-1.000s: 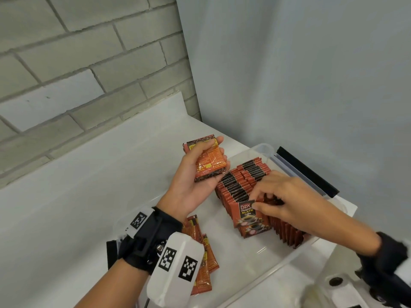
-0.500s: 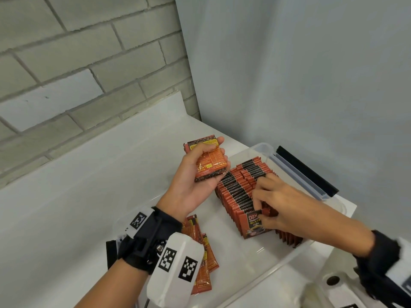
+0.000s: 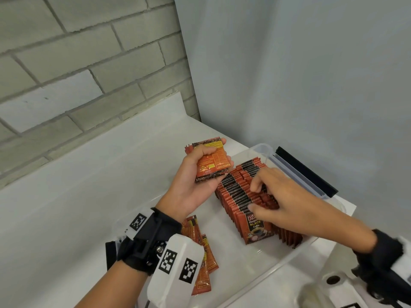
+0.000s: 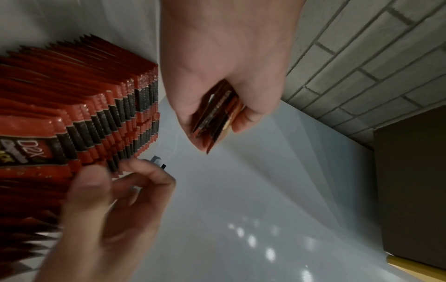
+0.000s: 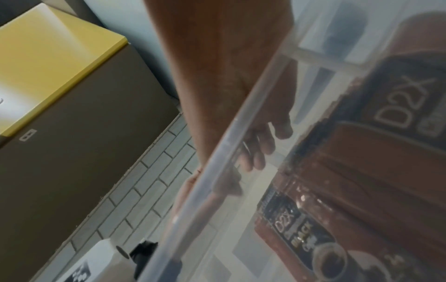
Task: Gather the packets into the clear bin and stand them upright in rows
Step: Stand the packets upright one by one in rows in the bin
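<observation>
A clear bin [image 3: 262,150] stands in the counter's corner. Inside it, red-and-black coffee packets [image 3: 235,192] stand upright in rows, and the front one [image 3: 255,227] shows its label. My left hand [image 3: 209,156] holds a small stack of packets [image 3: 213,165] above the bin's left side. That stack [image 4: 214,118] shows edge-on in the left wrist view. My right hand [image 3: 255,196] reaches over the rows, thumb and curled fingers pinching the tops of the front packets. A few loose packets [image 3: 204,263] lie flat in the bin, partly hidden by my left wrist.
A black bar [image 3: 307,172] runs along the bin's far rim. A brick wall stands behind the white counter [image 3: 89,196] and a grey panel to the right. A white fitting [image 3: 333,281] sits at the bottom right. A yellow-topped box [image 5: 48,57] shows in the right wrist view.
My right hand set the labelled packet against the front of the row and slid back over the packet tops. My left hand has kept its stack in place.
</observation>
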A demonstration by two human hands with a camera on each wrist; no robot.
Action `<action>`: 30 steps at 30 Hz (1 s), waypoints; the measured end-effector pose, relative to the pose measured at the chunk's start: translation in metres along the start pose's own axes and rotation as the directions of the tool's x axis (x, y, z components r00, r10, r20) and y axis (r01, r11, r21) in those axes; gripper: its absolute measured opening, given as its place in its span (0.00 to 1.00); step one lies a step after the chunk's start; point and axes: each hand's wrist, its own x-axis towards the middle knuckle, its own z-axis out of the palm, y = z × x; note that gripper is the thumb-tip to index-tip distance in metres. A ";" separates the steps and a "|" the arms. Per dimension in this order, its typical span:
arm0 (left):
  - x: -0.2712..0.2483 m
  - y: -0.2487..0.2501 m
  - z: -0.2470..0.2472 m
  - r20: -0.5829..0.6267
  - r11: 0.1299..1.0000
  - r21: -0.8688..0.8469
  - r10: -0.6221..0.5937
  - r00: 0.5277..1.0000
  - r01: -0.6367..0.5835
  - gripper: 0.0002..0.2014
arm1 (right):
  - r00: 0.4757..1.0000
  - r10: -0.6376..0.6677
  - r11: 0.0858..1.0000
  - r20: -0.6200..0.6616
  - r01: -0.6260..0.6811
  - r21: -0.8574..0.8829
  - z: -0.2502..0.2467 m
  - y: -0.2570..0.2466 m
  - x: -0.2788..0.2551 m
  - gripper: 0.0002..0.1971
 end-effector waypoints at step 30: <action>-0.002 -0.005 0.001 0.141 0.971 0.203 -0.158 0.977 0.128 0.11 | 0.862 0.205 0.675 -0.463 0.217 0.705 0.001 -0.007 0.009 0.08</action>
